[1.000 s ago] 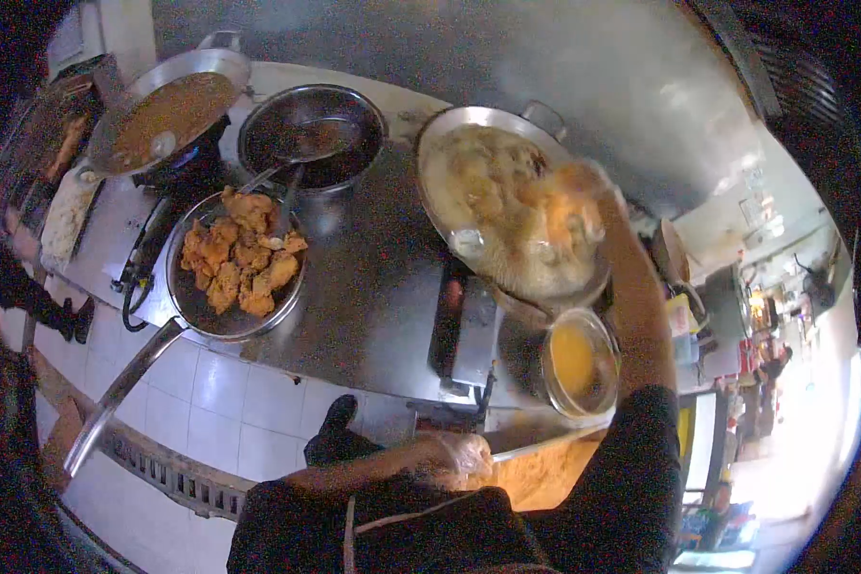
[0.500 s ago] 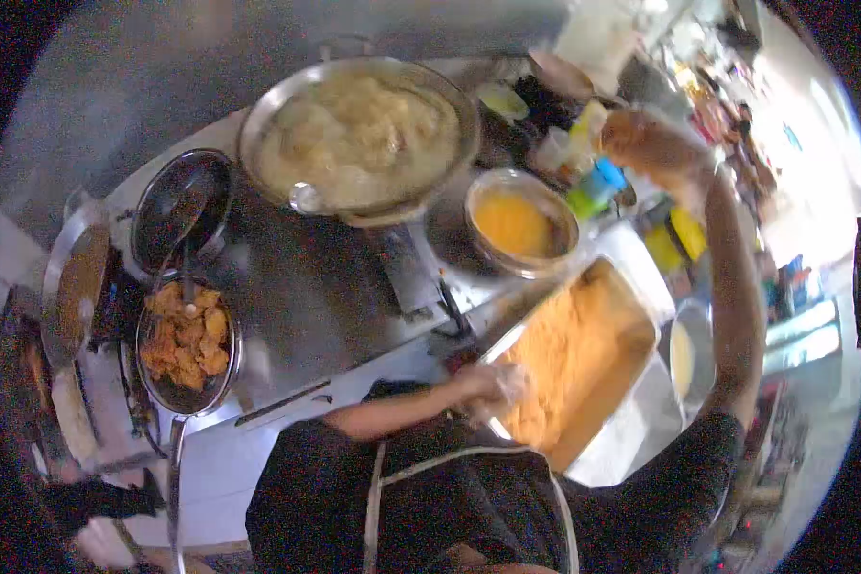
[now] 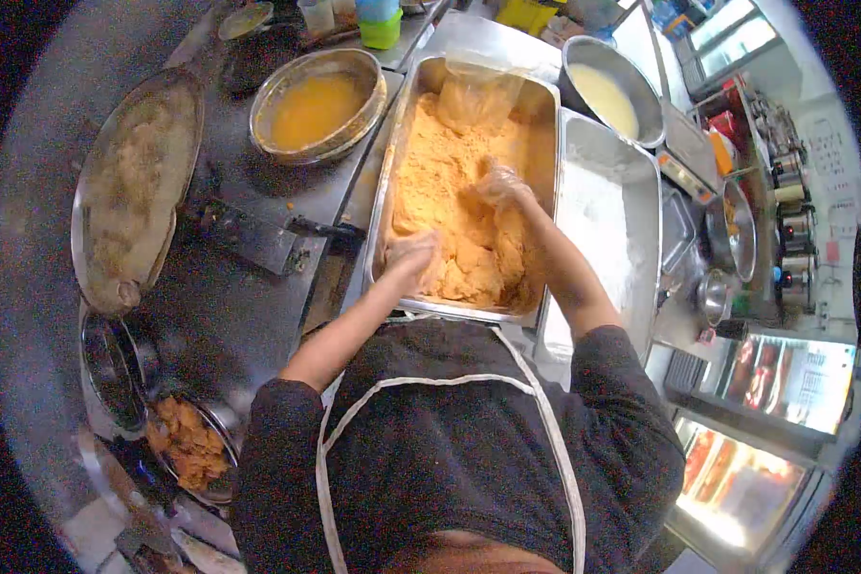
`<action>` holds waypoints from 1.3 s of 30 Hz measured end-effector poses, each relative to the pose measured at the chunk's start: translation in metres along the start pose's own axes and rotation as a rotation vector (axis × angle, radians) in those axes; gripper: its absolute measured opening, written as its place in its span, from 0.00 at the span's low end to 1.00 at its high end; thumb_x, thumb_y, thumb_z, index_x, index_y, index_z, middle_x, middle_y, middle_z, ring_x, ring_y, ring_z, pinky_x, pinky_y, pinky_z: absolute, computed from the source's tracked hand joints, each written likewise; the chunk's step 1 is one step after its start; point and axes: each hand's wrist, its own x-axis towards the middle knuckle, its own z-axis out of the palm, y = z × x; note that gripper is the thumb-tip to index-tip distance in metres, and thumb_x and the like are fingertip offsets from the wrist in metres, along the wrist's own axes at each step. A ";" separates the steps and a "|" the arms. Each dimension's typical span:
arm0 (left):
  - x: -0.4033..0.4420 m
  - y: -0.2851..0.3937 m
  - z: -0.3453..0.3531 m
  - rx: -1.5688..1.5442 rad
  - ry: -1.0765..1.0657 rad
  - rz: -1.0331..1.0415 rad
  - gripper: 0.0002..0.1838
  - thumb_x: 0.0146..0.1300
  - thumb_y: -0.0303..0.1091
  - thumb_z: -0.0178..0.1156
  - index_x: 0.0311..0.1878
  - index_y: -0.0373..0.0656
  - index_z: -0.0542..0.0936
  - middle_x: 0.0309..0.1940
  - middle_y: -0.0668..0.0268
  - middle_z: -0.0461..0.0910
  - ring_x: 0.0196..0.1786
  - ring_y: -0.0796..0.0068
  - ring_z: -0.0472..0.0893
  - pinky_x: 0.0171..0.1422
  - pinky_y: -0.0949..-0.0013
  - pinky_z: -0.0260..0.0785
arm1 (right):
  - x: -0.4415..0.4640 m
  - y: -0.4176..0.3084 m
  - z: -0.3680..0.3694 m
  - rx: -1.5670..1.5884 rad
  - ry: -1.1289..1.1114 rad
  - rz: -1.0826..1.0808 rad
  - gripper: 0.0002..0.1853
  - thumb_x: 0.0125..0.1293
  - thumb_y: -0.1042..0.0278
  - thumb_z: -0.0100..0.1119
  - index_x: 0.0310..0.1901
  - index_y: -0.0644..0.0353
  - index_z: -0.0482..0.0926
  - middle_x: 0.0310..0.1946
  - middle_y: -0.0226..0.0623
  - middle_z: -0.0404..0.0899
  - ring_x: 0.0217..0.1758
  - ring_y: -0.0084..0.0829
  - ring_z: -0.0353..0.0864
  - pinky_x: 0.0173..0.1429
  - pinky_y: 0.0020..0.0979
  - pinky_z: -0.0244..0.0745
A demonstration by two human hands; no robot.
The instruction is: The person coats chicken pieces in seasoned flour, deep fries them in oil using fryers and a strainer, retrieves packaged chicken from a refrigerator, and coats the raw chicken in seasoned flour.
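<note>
A deep metal tray [image 3: 381, 206] in front of me holds an orange, crumbly coating [image 3: 440, 158] with lumpy coated pieces [image 3: 469, 273] near its front. My left hand [image 3: 412, 258], in a clear plastic glove, is in the tray against its left side, touching the coating. Further back and to the right, my right hand [image 3: 502, 184], also in a clear glove, presses into the same coating. The fingers of both hands are partly sunk in the coating and hard to make out. A see-through container [image 3: 474, 96] stands at the tray's far end.
A second tray [image 3: 598, 220] of white powder lies at the right, below a bowl of pale liquid [image 3: 607, 100]. Left stand a bowl of orange liquid [image 3: 316, 110], a large pan of bubbling oil [image 3: 134, 191] and a strainer of fried pieces [image 3: 191, 445].
My view has turned right, so the tray is centred. My right hand has come down from above the far bowls into the coating. My left hand remains at the tray's left side.
</note>
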 end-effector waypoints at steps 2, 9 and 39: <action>0.007 0.008 0.009 -0.414 0.196 -0.021 0.27 0.64 0.57 0.48 0.46 0.41 0.78 0.33 0.63 0.78 0.38 0.76 0.75 0.41 0.66 0.69 | 0.017 0.003 0.024 -0.043 0.082 0.058 0.37 0.49 0.35 0.58 0.54 0.56 0.74 0.53 0.41 0.74 0.53 0.37 0.74 0.56 0.35 0.69; 0.034 0.033 -0.008 -0.905 -0.268 0.078 0.22 0.67 0.47 0.44 0.56 0.43 0.70 0.34 0.66 0.78 0.34 0.76 0.76 0.36 0.73 0.72 | -0.018 -0.063 0.023 0.037 -0.258 -0.059 0.38 0.50 0.39 0.59 0.57 0.60 0.70 0.56 0.56 0.68 0.58 0.43 0.71 0.58 0.36 0.68; 0.062 0.027 -0.001 -0.795 -0.147 -0.390 0.20 0.62 0.46 0.54 0.54 0.49 0.70 0.35 0.65 0.76 0.32 0.73 0.76 0.30 0.67 0.71 | -0.068 -0.031 -0.034 0.332 -0.417 -0.521 0.10 0.58 0.66 0.58 0.39 0.62 0.78 0.28 0.31 0.78 0.27 0.24 0.73 0.32 0.29 0.72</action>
